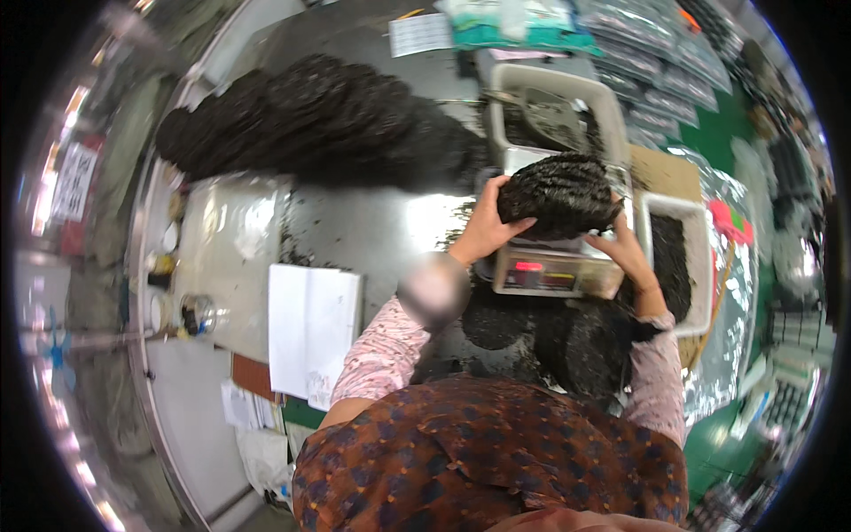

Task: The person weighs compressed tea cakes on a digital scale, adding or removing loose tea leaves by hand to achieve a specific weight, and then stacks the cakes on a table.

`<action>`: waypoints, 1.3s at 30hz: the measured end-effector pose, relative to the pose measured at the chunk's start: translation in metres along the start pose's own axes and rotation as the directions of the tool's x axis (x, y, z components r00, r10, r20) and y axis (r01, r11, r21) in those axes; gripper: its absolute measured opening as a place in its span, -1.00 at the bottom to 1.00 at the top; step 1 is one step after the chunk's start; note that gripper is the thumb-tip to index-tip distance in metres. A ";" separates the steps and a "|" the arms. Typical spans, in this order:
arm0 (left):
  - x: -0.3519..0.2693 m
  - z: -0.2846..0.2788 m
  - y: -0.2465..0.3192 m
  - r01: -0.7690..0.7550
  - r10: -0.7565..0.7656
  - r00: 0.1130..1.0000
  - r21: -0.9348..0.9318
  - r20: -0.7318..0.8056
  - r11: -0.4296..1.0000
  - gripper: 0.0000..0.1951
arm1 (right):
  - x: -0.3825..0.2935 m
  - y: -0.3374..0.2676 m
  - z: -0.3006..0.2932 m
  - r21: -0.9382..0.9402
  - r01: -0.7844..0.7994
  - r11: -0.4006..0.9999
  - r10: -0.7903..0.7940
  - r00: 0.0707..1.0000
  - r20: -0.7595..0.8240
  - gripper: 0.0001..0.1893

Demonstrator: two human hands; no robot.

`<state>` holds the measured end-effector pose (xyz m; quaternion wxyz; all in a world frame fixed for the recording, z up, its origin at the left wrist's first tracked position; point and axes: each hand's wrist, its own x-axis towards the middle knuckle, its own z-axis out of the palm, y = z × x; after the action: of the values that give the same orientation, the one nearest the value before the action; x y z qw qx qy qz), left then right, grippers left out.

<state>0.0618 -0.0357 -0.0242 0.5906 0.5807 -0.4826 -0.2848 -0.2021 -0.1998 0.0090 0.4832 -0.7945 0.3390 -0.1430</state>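
My left hand [484,223] and my right hand [621,247] hold a stack of thin dark sheets, perhaps dried seaweed [560,196], from its two sides. The stack is slightly curved and sits at or just above the pan of a digital scale [542,271] with a lit red display; whether it touches the pan cannot be told. Below the scale, close to my body, lie more dark round stacks [585,346]. A long row of similar dark sheets [299,120] leans across the far left of the metal table [372,223].
Beyond the scale stands a white bin [621,126] with a scoop [555,120] and dark scraps. Another white bin [699,266] of dark material is at the right. An open notebook [312,329] lies left, beside clear plastic sheeting [233,246]. Filled plastic bags [651,66] are piled far right.
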 end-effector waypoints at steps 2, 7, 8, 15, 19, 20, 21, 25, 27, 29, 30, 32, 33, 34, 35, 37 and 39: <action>-0.013 -0.040 0.009 0.077 -0.100 0.979 -0.133 -0.177 0.988 -0.19 | -0.011 0.000 -0.002 -0.019 0.056 0.998 -0.057 0.998 -0.019 0.07; -0.077 -0.181 -0.044 -0.033 -0.380 0.716 -0.572 -0.586 0.819 -0.47 | -0.069 -0.066 -0.015 0.217 -0.008 0.976 0.043 0.987 -0.157 -0.14; -0.093 -0.208 -0.074 -0.089 -0.394 0.626 -0.564 -0.673 0.821 -0.47 | -0.081 -0.065 -0.017 0.208 -0.038 0.977 0.082 0.974 -0.211 -0.20; -0.140 -0.347 -0.251 -0.009 -0.702 -0.033 -0.703 -0.711 0.712 -0.39 | -0.128 -0.094 0.016 0.208 -0.267 0.941 0.318 0.909 -0.271 -0.39; -0.128 -0.380 -0.288 0.012 -0.671 -0.191 -0.686 -0.716 0.728 -0.22 | -0.140 -0.135 0.041 0.234 -0.364 0.902 0.410 0.891 -0.195 -0.41; -0.127 -0.390 -0.298 0.142 -0.641 -0.275 -0.690 -0.716 0.710 -0.19 | -0.142 -0.126 0.043 0.263 -0.376 0.888 0.427 0.887 -0.173 -0.44; -0.118 -0.387 -0.302 0.285 -0.604 -0.338 -0.690 -0.722 0.665 -0.16 | -0.151 -0.122 0.050 0.252 -0.405 0.879 0.453 0.875 -0.171 -0.43; -0.123 -0.329 -0.285 0.826 -0.199 -0.114 -0.204 -0.973 0.525 -0.21 | -0.160 -0.109 0.096 0.431 -0.481 0.764 0.543 0.839 -0.028 -0.43; -0.144 -0.264 -0.279 0.578 -0.295 0.457 0.028 -0.839 0.815 -0.44 | -0.167 -0.084 0.129 0.508 -0.558 0.656 0.579 0.804 0.134 -0.42; -0.176 -0.172 -0.269 0.613 -0.528 0.778 0.226 -0.341 0.757 -0.61 | -0.182 -0.039 0.160 0.443 -0.735 0.514 0.667 0.667 0.333 -0.41; -0.201 -0.118 -0.287 0.454 -0.426 0.888 0.194 -0.171 0.870 -0.71 | -0.185 -0.022 0.176 0.445 -0.799 0.405 0.717 0.579 0.388 -0.34; -0.224 -0.030 -0.232 0.685 -0.666 0.727 -0.107 0.168 0.721 -0.35 | -0.206 0.034 0.221 0.435 -0.872 0.223 0.798 0.420 0.432 -0.19; -0.238 -0.003 -0.245 0.674 -0.671 0.716 0.062 0.194 0.736 -0.20 | -0.214 0.070 0.241 0.392 -0.904 0.171 0.833 0.345 0.433 -0.11; -0.252 0.024 -0.260 0.640 -0.677 0.705 0.222 0.212 0.736 -0.04 | -0.214 0.108 0.256 0.338 -0.926 0.169 0.843 0.313 0.437 -0.07; -0.250 0.035 -0.260 0.670 -0.714 0.663 0.246 0.225 0.700 -0.05 | -0.212 0.138 0.267 0.289 -0.944 0.161 0.849 0.282 0.446 -0.02; -0.246 0.040 -0.259 0.716 -0.785 0.569 0.324 0.242 0.619 -0.06 | -0.195 0.153 0.287 0.440 -0.888 0.137 0.892 0.304 0.335 -0.03; -0.245 0.045 -0.259 0.678 -0.752 0.620 0.331 0.221 0.656 -0.10 | -0.178 0.156 0.299 0.541 -0.830 0.137 0.885 0.348 0.310 0.00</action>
<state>-0.0113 0.1230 -0.3382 0.2679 0.7268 -0.3313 -0.5387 -0.2283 0.0744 -0.2555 0.6913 -0.2408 0.6808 0.0230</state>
